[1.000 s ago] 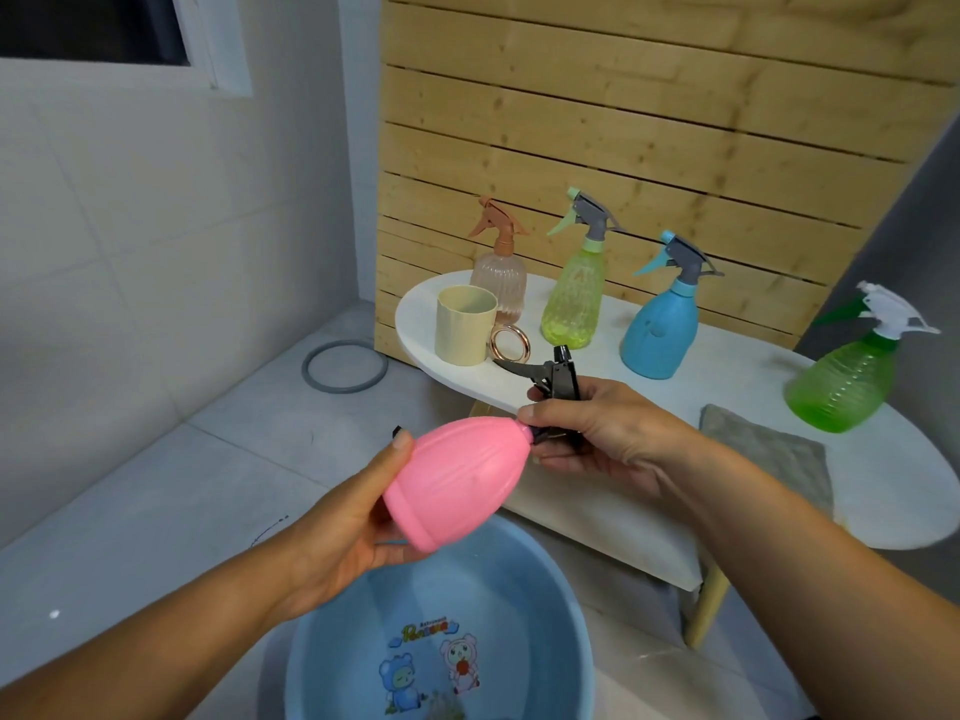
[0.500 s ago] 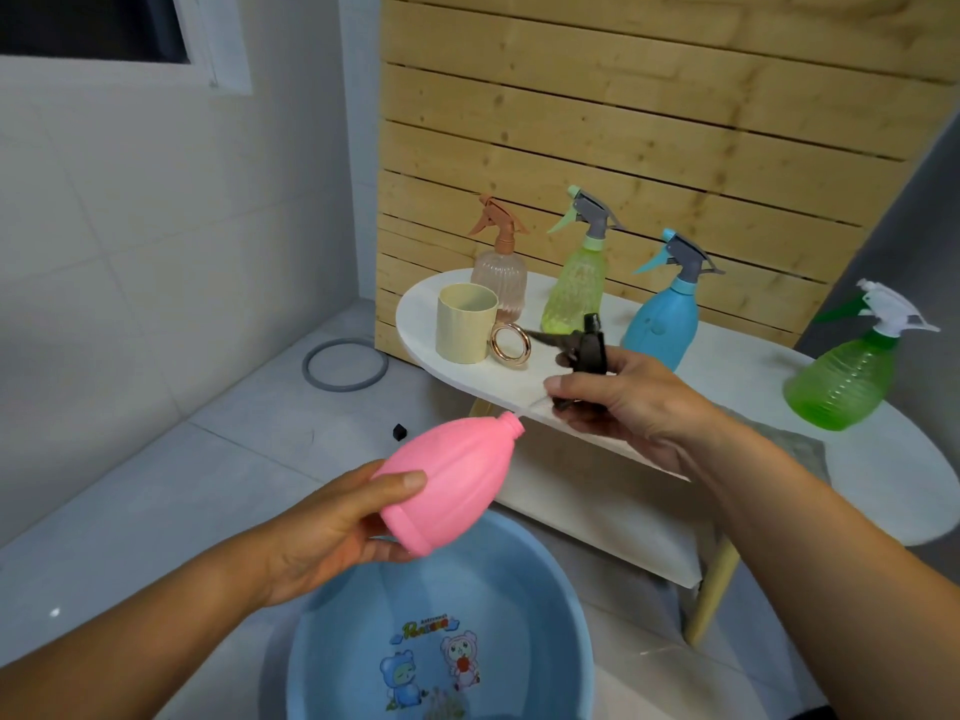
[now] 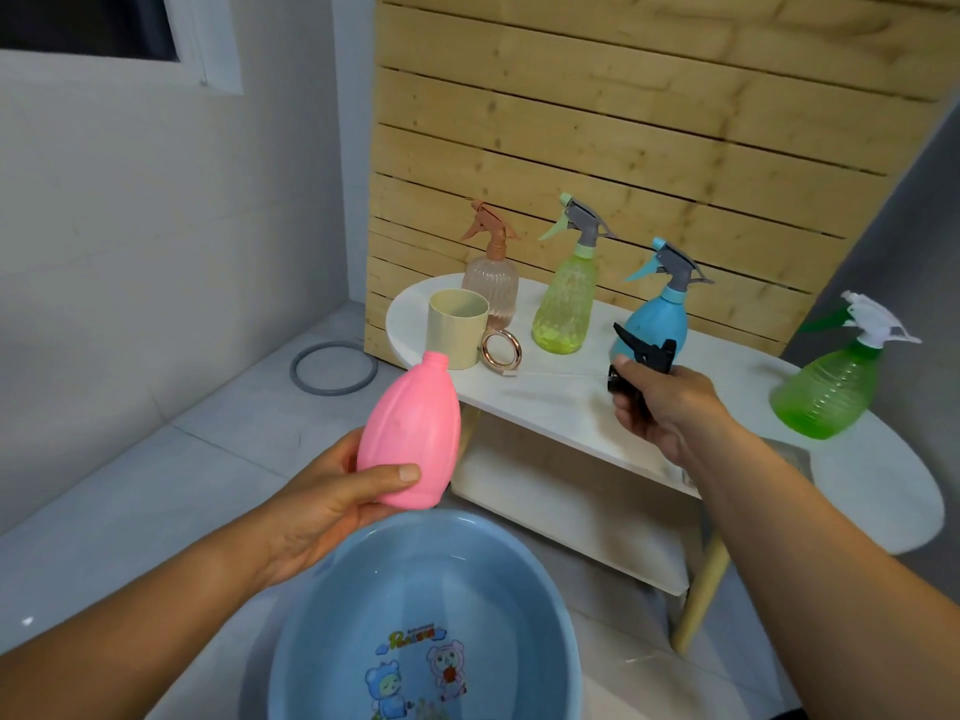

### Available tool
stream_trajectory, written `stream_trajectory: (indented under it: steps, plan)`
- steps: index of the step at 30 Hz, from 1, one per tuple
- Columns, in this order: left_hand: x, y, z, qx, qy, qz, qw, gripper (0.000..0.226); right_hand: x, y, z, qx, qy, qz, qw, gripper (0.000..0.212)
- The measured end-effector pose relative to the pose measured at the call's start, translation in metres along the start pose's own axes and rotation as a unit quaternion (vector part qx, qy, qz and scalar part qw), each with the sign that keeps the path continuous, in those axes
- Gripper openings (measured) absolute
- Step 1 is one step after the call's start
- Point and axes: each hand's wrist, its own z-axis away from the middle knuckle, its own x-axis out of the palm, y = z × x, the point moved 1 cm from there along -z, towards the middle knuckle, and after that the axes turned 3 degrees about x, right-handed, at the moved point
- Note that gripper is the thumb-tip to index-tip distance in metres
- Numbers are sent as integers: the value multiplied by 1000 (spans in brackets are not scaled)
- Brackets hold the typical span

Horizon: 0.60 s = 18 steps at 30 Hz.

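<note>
My left hand point(image 3: 317, 504) grips a pink bottle point(image 3: 413, 436) by its base; the bottle stands nearly upright with its bare neck open at the top, above a blue basin point(image 3: 332, 605). My right hand point(image 3: 670, 407) holds the black spray head point(image 3: 644, 353) over the white table point(image 3: 561, 402). A thin clear tube runs left from the spray head across the tabletop. The spray head is apart from the bottle.
On the table stand a clear peach sprayer point(image 3: 491, 275), a yellow-green sprayer point(image 3: 566, 293), a blue sprayer point(image 3: 662, 314), a green sprayer point(image 3: 831, 392), a cream cup point(image 3: 457, 327) and a copper ring point(image 3: 501, 348). A grey ring point(image 3: 332, 366) lies on the floor by a wooden slat panel point(image 3: 623, 122).
The spray head came off the pink bottle. My right hand carried it up and to the right over the table, while my left hand turned the bottle upright.
</note>
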Motion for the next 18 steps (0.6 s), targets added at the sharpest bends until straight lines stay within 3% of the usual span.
stream_trajectory:
  steps: [8, 12, 18]
  plan:
    - [-5, -3, -7, 31, 0, -60, 998, 113, -12, 22, -42, 79, 57, 45, 994, 27]
    - [-7, -4, -5, 31, 2, -89, 996, 108, -20, 30, -54, 32, 118, 151, 981, 32]
    - [-5, -4, 0, 29, 4, -111, 993, 102, -11, 32, -50, -24, 135, 278, 951, 36]
